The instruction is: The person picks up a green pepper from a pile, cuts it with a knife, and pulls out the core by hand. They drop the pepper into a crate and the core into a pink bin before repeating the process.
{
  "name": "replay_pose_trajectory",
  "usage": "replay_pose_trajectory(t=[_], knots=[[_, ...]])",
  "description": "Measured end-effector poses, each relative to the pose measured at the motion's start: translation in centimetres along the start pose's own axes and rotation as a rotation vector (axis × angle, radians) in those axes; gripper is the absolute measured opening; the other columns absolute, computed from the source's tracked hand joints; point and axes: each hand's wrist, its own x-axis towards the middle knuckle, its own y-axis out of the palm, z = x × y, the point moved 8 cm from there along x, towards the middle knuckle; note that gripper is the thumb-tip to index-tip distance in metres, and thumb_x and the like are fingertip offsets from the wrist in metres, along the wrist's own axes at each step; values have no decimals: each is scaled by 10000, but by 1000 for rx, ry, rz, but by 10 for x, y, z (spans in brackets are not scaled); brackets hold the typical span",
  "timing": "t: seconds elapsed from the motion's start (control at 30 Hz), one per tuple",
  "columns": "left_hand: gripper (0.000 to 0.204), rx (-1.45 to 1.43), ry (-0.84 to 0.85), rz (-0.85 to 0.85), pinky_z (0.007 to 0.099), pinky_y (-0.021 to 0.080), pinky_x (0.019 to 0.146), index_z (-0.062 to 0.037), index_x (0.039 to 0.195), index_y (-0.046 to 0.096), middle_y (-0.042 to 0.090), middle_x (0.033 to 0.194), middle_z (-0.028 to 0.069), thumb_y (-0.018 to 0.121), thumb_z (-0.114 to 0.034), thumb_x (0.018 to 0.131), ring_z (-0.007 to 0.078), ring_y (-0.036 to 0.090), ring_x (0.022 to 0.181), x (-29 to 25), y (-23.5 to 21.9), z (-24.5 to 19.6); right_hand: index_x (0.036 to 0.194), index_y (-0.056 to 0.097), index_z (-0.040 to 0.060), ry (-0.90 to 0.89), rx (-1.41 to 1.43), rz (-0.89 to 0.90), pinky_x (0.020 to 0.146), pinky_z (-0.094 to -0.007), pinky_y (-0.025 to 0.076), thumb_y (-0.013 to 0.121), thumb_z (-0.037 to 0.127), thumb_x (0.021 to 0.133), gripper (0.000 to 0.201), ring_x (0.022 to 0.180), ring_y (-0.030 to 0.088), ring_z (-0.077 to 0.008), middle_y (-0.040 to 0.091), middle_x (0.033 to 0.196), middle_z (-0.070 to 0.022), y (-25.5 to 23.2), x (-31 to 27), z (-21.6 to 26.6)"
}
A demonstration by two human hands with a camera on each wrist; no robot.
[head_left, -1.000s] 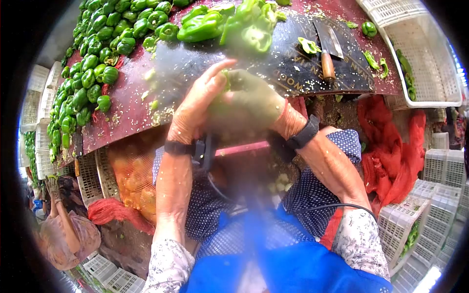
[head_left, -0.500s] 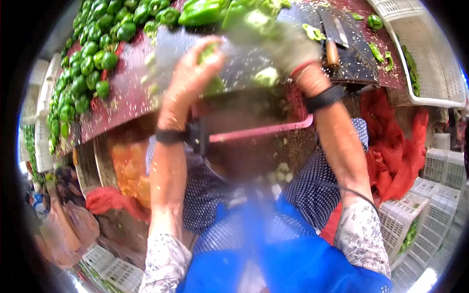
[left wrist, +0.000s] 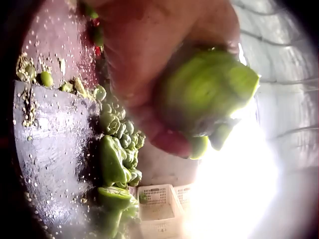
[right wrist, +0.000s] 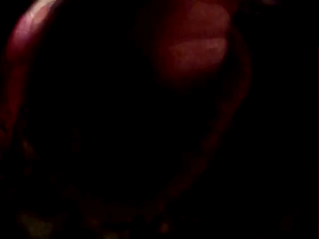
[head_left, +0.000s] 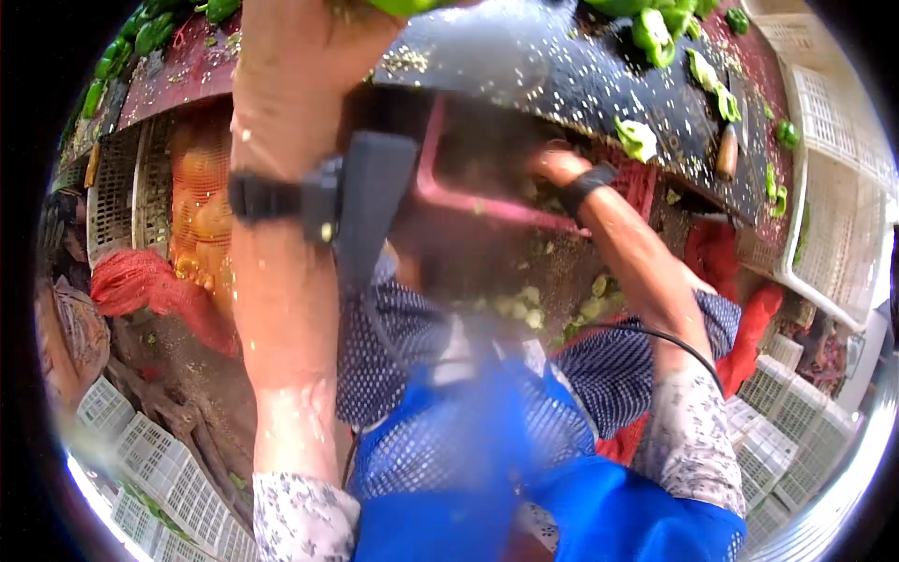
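My left hand (left wrist: 144, 64) grips a green bell pepper (left wrist: 207, 92), raised above the board, with the fingers curled round it. In the head view that hand is cut off at the top edge. The right hand (head_left: 562, 165) is down below the front edge of the black cutting board (head_left: 524, 70), over a pink-rimmed container (head_left: 506, 214). Its fingers blur into shadow, and the right wrist view is nearly black, so I cannot tell what it holds. Opened green peppers (head_left: 654, 36) lie on the board, and a pale piece of pepper (head_left: 636, 140) sits at its front edge.
A cleaver with a wooden handle (head_left: 727, 155) rests at the board's right. Whole peppers (left wrist: 127, 139) are heaped beyond the board. A white crate (head_left: 829, 178) stands at the right, red netting (head_left: 154, 290) at the left. Pepper scraps (head_left: 520, 304) litter the ground below.
The hands were together over the board, then parted. My left hand has risen forward with the pepper; the right has dropped below the board's edge. The head view has shifted.
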Motion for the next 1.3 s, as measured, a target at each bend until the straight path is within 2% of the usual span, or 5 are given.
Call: replay_pose_trajectory(t=[0.47, 0.8, 1.03, 1.1, 1.3], knots=[[479, -30, -121, 25, 401, 571, 832, -62, 1308, 418, 596, 1228, 211, 608, -200, 891, 325, 626, 1070, 10, -6, 51, 1211, 578, 27, 112, 320, -55, 811, -323, 508, 594, 170, 849, 390, 945, 618, -185, 642, 1104, -96, 49, 78, -48], [555, -173, 11, 26, 417, 565, 858, -75, 1405, 347, 586, 1238, 214, 559, -290, 940, 334, 607, 1116, 17, 6, -27, 1224, 561, -18, -294, 1521, 152, 801, -314, 511, 594, 144, 835, 423, 951, 603, -173, 626, 1133, -100, -61, -46, 17], [613, -524, -123, 333, 363, 523, 913, -23, 1391, 397, 598, 1137, 129, 503, -376, 901, 226, 586, 1083, -1, 95, 10, 1052, 609, -13, -336, 1984, -211, 702, -249, 509, 621, 99, 841, 239, 824, 589, -97, 614, 896, -13, -156, -115, -14], [572, -804, -306, 388, 336, 503, 929, -26, 1381, 409, 590, 1152, 111, 483, -323, 899, 211, 579, 1085, -3, 118, 13, 1051, 610, -11, -225, 1658, -405, 705, -250, 503, 629, 111, 843, 242, 824, 589, -102, 612, 896, -11, -172, -110, -34], [378, -914, -543, 417, 262, 470, 830, -45, 1266, 538, 597, 1154, 54, 497, -290, 980, 131, 559, 1018, -13, 163, 5, 1046, 618, 8, -205, 1910, -621, 771, -278, 496, 638, 117, 880, 200, 869, 605, -130, 658, 961, -84, -177, -103, -70]])
